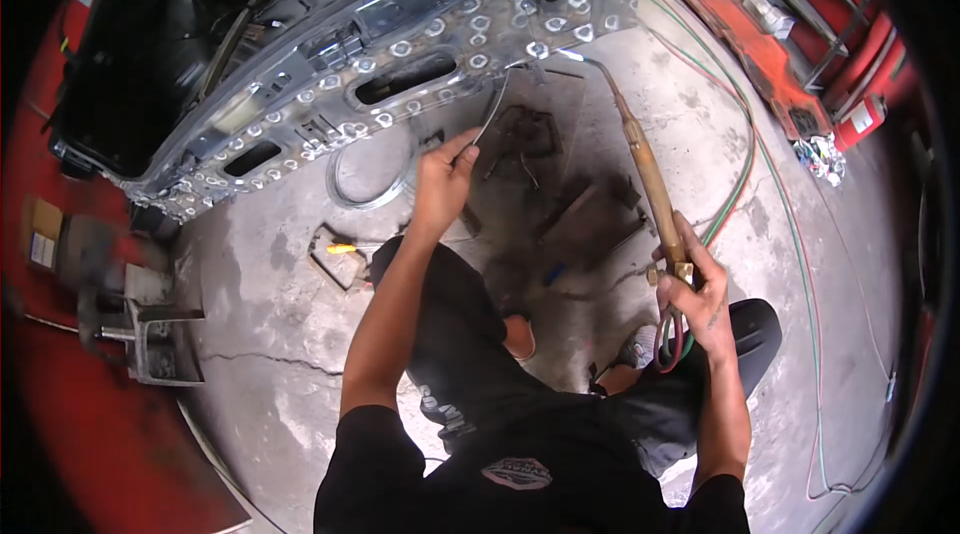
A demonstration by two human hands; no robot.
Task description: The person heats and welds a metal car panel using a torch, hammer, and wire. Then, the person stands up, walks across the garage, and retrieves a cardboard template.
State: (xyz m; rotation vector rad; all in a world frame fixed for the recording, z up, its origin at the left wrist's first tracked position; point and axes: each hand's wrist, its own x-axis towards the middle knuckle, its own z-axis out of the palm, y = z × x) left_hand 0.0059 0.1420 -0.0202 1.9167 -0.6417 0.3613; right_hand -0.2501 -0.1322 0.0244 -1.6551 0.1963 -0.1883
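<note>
My right hand (695, 279) is wrapped round the brass handle of a gas torch (650, 169). A small bright flame (571, 55) shows at the torch's bent tip, close to the lower edge of a grey metal car panel (430, 44) dotted with round bare spots. Between the thumb and fingers of my left hand (447, 174) is a thin metal rod (492, 114), whose upper end reaches the panel's edge, left of the flame.
A coil of wire (372, 169) lies on the concrete floor below the panel. Green and red hoses (750, 124) run down the right side. A red creeper (745, 44) is at upper right, a vise-like metal piece (155, 334) at left.
</note>
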